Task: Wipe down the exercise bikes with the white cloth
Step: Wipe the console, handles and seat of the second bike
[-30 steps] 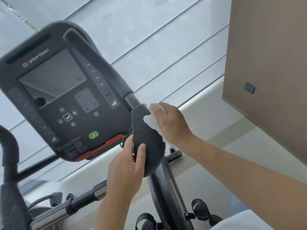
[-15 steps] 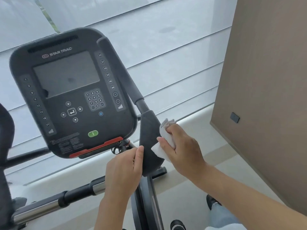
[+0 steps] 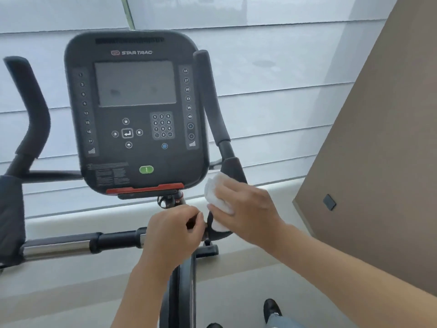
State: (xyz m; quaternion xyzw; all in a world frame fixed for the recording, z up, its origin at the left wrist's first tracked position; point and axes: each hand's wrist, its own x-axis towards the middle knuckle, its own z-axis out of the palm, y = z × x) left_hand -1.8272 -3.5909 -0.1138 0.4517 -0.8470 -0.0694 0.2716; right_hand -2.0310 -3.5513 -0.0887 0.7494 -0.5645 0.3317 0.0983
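Below console (image 3: pixel 136 110), at right handlebar pad (image 3: pixel 233 171): right hand (image 3: pixel 246 207) presses white cloth (image 3: pixel 216 197) flat against pad, fingers spread over wad for wiping pressure. Left hand (image 3: pixel 173 233) curled, pinching pad's lower edge, likely steadying it against rubbing.

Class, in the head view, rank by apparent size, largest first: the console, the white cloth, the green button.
1. console
2. white cloth, partly hidden under the right hand
3. green button
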